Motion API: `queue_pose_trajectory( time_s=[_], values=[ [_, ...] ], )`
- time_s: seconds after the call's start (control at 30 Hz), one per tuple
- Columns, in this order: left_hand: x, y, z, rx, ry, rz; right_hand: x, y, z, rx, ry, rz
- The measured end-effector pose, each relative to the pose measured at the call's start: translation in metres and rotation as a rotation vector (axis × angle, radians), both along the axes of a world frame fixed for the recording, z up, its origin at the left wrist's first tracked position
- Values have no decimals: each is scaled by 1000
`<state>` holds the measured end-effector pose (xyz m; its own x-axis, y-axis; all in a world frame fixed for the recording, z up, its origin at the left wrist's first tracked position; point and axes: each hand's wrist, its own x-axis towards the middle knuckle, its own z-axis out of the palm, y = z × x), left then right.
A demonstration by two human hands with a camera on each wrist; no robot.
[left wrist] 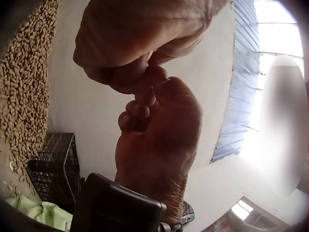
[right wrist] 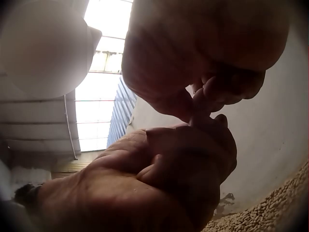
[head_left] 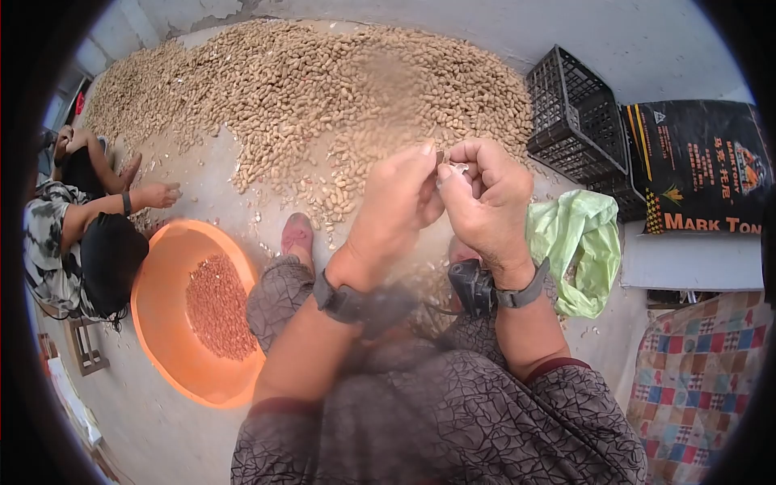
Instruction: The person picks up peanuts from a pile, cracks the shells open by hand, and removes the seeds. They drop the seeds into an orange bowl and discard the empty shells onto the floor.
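Observation:
My left hand (head_left: 386, 208) and right hand (head_left: 491, 206) meet in front of the body, fingers curled and fingertips close together. Between them they pinch a small peanut (head_left: 459, 168), of which a pale bit of shell shows at the right thumb. The rest of it is hidden by the fingers. In the left wrist view the right hand (left wrist: 157, 137) is below, its fingertips against those of the left. Beyond the hands lies a big heap of unshelled peanuts (head_left: 323, 89). An orange basin (head_left: 162, 295) on the left holds reddish shelled kernels (head_left: 220, 307).
Another person (head_left: 69, 234) sits at the left beside the basin. To the right are a light green plastic bag (head_left: 578, 242), a black plastic crate (head_left: 575, 121) and a black printed sack (head_left: 699, 166). Patterned cloth (head_left: 699, 380) lies at lower right. Loose peanuts dot the floor.

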<state>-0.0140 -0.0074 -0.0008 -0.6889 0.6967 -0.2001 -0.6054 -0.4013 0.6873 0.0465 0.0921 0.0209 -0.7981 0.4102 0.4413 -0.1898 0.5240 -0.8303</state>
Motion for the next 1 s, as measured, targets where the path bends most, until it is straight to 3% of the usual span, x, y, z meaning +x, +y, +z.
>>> queue_pose_trajectory(
  time_s=[0.17,0.23,0.33,0.5,0.6,0.63,0.7,0.77,0.8,1.0],
  values=[
    [-9,-5,-9,35,29,-56,-5,10,-10,21,55,-8],
    [-10,-7,-10,-17,212,-117,-5,10,-14,15,55,-6],
    [-10,-10,-5,-16,173,-100,-3,5,-6,-261,14,4],
    [-19,-20,-7,-23,124,4,8,22,4,-463,-67,45],
    [-24,-29,6,-54,57,62,17,30,5,-271,-494,343],
    [-26,-34,10,-72,51,76,20,32,-3,-273,-503,345],
    [-29,-44,14,-55,38,70,23,35,-25,-124,-757,523],
    [-30,-52,15,41,-29,131,15,33,-43,-84,-799,447],
    [-40,-62,5,196,-27,-21,8,35,-53,-96,-863,376],
    [-43,-85,18,179,-102,58,-7,62,-172,-261,-991,198]
  ],
)
